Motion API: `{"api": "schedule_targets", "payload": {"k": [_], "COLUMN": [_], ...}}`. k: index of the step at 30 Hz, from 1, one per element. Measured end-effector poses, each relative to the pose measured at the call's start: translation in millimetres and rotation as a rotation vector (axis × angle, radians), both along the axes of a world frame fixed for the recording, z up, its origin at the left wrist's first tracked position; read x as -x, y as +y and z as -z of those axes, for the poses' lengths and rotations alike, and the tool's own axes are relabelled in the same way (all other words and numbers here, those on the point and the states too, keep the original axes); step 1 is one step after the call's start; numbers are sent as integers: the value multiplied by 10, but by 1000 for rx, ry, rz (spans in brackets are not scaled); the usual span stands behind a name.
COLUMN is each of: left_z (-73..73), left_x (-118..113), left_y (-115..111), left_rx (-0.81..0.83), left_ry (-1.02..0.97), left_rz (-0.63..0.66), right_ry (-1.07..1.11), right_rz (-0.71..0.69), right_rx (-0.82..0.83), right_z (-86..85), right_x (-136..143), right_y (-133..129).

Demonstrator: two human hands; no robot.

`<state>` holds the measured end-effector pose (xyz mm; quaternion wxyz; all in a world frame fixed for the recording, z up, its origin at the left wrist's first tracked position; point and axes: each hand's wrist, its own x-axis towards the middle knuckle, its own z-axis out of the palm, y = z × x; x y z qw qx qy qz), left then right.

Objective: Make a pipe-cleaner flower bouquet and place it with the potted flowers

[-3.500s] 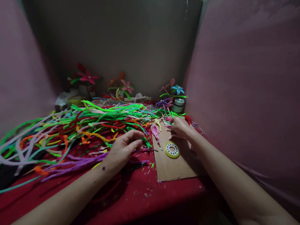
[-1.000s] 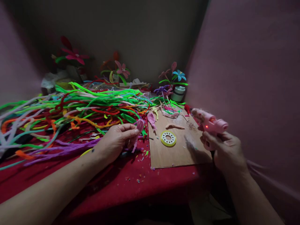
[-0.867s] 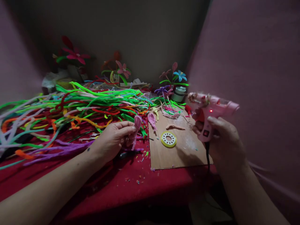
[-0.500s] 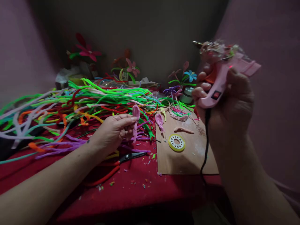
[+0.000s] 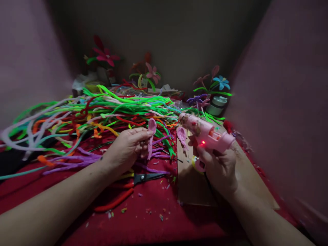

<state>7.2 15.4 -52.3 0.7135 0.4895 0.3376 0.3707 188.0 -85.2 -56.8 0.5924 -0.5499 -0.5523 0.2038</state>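
Left hand (image 5: 126, 141) pinches a shaped pink loop (image 5: 152, 126) (a second loop (image 5: 181, 135) lies apart, unjoined); right hand (image 5: 221, 167) grips the glue gun (image 5: 196, 125).

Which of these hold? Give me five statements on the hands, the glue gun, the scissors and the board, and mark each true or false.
1. The right hand grips a pink glue gun. True.
2. The left hand holds the scissors. False: it pinches a pink looped piece; the scissors lie on the red cloth.
3. A red light glows on the glue gun. True.
4. The scissors have blue handles. False: their handles are red.
5. Another pink loop lies on the brown board. True.
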Motion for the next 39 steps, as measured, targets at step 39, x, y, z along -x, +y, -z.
{"api": "schedule_targets", "payload": {"k": [39], "left_z": [39], "left_x": [16], "left_y": [-27], "left_rx": [-31], "left_ry": [120], "left_rz": [32], "right_ry": [-234], "right_rz": [-125], "right_rx": [-65], "right_z": [183], "right_x": [-43], "right_y": [-60]}}
